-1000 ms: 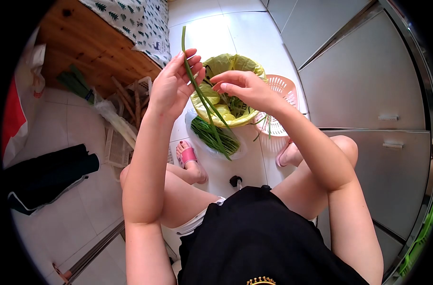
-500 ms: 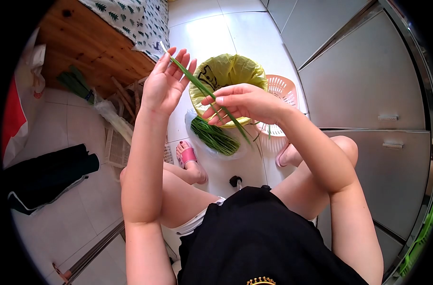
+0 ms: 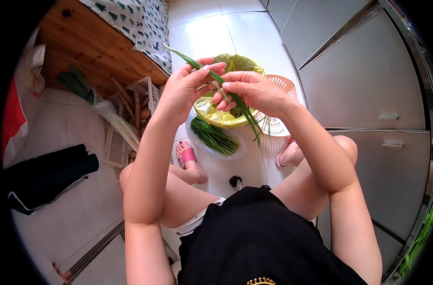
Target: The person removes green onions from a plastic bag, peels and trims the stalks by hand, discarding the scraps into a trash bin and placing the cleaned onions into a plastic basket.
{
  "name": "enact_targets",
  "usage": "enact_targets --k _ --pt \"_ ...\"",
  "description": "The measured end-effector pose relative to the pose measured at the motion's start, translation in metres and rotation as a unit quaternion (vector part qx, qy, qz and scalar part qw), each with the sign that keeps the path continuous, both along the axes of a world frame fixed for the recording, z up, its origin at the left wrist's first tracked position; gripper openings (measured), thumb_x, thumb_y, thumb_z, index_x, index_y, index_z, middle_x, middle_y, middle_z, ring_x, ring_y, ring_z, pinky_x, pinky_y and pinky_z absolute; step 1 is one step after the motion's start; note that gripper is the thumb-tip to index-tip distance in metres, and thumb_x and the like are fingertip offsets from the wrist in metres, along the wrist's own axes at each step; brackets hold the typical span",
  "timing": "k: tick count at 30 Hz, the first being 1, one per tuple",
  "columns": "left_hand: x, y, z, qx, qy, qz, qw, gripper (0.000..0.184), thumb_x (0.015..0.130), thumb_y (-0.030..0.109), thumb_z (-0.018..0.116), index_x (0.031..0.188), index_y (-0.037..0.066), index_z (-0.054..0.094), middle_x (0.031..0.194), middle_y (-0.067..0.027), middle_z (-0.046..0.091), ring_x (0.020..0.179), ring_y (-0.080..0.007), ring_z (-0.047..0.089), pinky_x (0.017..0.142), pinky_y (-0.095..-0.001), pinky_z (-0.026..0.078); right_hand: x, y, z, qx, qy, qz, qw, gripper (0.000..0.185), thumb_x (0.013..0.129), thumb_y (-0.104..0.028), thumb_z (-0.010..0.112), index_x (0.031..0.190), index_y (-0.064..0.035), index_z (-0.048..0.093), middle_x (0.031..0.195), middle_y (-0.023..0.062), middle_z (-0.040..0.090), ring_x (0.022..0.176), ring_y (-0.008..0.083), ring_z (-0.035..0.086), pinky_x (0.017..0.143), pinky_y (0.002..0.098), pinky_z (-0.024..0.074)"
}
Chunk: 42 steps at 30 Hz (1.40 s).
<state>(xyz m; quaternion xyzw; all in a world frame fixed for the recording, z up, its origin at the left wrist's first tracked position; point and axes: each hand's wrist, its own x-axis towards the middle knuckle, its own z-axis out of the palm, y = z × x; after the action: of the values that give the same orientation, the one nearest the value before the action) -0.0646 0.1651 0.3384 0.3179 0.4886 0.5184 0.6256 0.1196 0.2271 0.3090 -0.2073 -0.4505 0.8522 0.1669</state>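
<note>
A few long green chives (image 3: 241, 105) with a pale end stretch diagonally between both my hands, above the bin. My left hand (image 3: 188, 88) has its thumb and fingers closed on them nearer the pale end. Lower along the leaves, my right hand (image 3: 257, 92) pinches them between thumb and fingers. Under my hands stands a bin with a yellow liner bag (image 3: 221, 116), partly hidden by them. A bunch of chives (image 3: 214, 137) lies on a clear plastic bag on the floor, just in front of the bin.
Right of the bin sits a pink slotted basket (image 3: 278, 121) with some green bits. Root vegetables (image 3: 141, 102) and leeks (image 3: 113, 114) lie at the left by white crates (image 3: 116, 149). Dark folded cloth (image 3: 50, 175) is on the floor. Metal cabinets (image 3: 368, 85) line the right.
My left hand has moved right and down along the chives, closing from an open-palmed hold to a pinch. My right hand has shifted slightly up and right.
</note>
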Motion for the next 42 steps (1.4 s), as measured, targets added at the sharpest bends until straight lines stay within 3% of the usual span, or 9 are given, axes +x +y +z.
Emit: enact_targets --k 4,7,12,19,29,32,39,42 --pt "0.0 0.004 -0.004 0.019 0.02 0.038 0.999 0.034 0.098 0.015 0.048 0.127 -0.003 0.045 0.123 -0.0157 0.059 0.112 -0.022 0.059 0.096 -0.0342 0.048 0.002 0.01 -0.004 0.045 -0.005 0.011 0.999 0.022 0.099 -0.018 0.047 0.106 0.002 0.055 0.09 0.0116 0.066 0.082 0.0171 0.067 0.075 0.0263 0.0553" --pt "-0.012 0.008 0.0 0.045 0.034 0.107 0.993 0.031 0.099 0.014 0.046 0.125 -0.003 0.046 0.123 -0.0163 0.059 0.113 -0.0233 0.058 0.096 -0.0336 0.048 0.001 0.018 -0.009 0.056 -0.021 0.021 0.998 0.024 0.1 -0.015 0.045 0.114 0.0021 0.055 0.088 0.0112 0.066 0.079 0.0162 0.065 0.076 0.027 0.055" --pt "-0.036 0.015 0.003 0.063 0.002 0.196 0.978 0.025 0.099 0.009 0.042 0.12 -0.004 0.044 0.119 -0.0189 0.059 0.109 -0.0266 0.06 0.094 -0.0342 0.052 0.005 0.026 -0.009 0.042 -0.04 0.019 0.998 0.026 0.1 -0.016 0.044 0.112 0.0039 0.057 0.089 0.0124 0.066 0.081 0.0164 0.065 0.077 0.0272 0.0541" --pt "-0.056 0.014 0.012 0.08 -0.001 0.251 0.965 0.024 0.1 0.008 0.039 0.12 -0.004 0.044 0.121 -0.0189 0.058 0.112 -0.0268 0.059 0.097 -0.0353 0.051 0.007 0.024 -0.004 0.035 -0.06 0.036 0.997 0.027 0.099 -0.014 0.044 0.114 0.006 0.055 0.092 0.0146 0.067 0.08 0.0174 0.066 0.076 0.0263 0.0537" --pt "-0.064 0.013 0.009 0.084 -0.012 0.261 0.962 0.024 0.1 0.007 0.039 0.12 -0.005 0.043 0.12 -0.0194 0.058 0.112 -0.0278 0.059 0.097 -0.0359 0.051 0.007 0.022 -0.005 0.027 -0.066 0.027 0.997 0.021 0.097 -0.01 0.044 0.108 0.0026 0.057 0.09 0.0142 0.067 0.078 0.0167 0.066 0.072 0.0252 0.0535" --pt "-0.057 0.014 0.011 0.067 -0.03 0.264 0.962 0.025 0.099 0.013 0.044 0.117 -0.004 0.045 0.119 -0.0195 0.059 0.112 -0.028 0.059 0.098 -0.0371 0.05 0.007 0.021 -0.007 0.028 -0.06 0.021 0.998 0.021 0.096 -0.01 0.044 0.106 0.002 0.057 0.09 0.0138 0.068 0.077 0.0169 0.067 0.071 0.0256 0.0539" --pt "-0.017 0.011 -0.005 0.038 -0.106 0.117 0.987 0.034 0.094 0.026 0.054 0.116 0.0 0.052 0.123 -0.0167 0.058 0.119 -0.0248 0.055 0.103 -0.0367 0.044 0.004 0.014 0.003 0.033 -0.034 0.025 0.999 0.022 0.099 -0.015 0.046 0.11 -0.0005 0.056 0.095 0.0132 0.067 0.08 0.0163 0.066 0.076 0.026 0.0523" --pt "0.001 0.006 -0.005 0.018 -0.06 0.073 0.995 0.039 0.094 0.027 0.055 0.122 0.001 0.051 0.123 -0.0138 0.059 0.115 -0.0202 0.056 0.1 -0.0341 0.045 0.002 0.011 0.007 0.039 -0.025 0.021 0.999 0.023 0.099 -0.017 0.046 0.112 -0.0004 0.055 0.097 0.0131 0.067 0.082 0.016 0.065 0.078 0.0268 0.0517"
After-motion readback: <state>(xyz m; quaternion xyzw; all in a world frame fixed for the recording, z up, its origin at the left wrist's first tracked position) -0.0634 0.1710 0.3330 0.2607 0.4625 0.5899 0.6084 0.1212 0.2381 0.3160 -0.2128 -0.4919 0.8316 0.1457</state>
